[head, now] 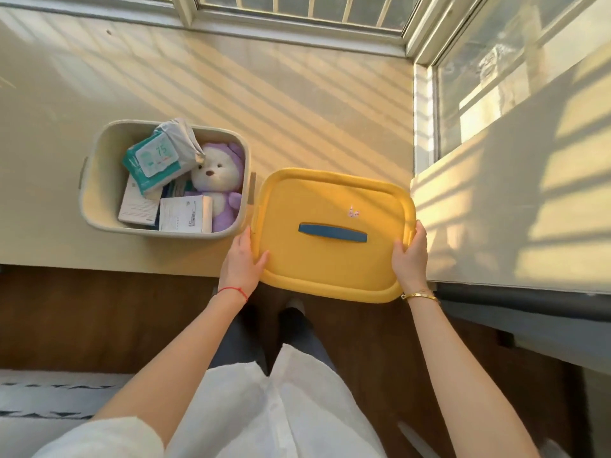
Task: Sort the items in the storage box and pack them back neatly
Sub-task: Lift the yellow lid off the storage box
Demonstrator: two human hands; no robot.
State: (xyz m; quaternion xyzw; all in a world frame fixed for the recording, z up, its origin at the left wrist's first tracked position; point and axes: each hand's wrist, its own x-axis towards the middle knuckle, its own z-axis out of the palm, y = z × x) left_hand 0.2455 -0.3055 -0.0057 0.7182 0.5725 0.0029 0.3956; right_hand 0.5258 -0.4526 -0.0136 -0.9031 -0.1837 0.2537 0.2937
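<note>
Storage box [96, 180], pale and lidless, sat on the cream worktop [297, 104] to our left, near the front edge. Inside it lay a jumble: a white and purple plush bear [220, 180] against the right wall, a teal pack of wipes [155, 161] propped at a slant on top, a grey plastic bag [180, 135] poking above the rim, a white carton [185, 213] at the front and another white carton [137, 206] beside it, partly covered by the wipes. Something blue showed between them, too hidden for us to name.

Just to the right of the box we held its yellow lid [330, 266], blue handle [332, 233] upward. Our left hand [243, 262] gripped the lid's left edge, thumb on top and fingers curled beneath; our right hand [410, 256] gripped the right edge the same way. The lid's near part jutted out past the worktop's front edge, over the dark floor.

We judged that the main risk lay there: set down as it was, the lid could tip off the edge. Its left rim was also very close to the box, and a nudge might shove the box or topple the slanted wipes and the bag. Whether the lid already rested on the worktop, we could not tell.
</note>
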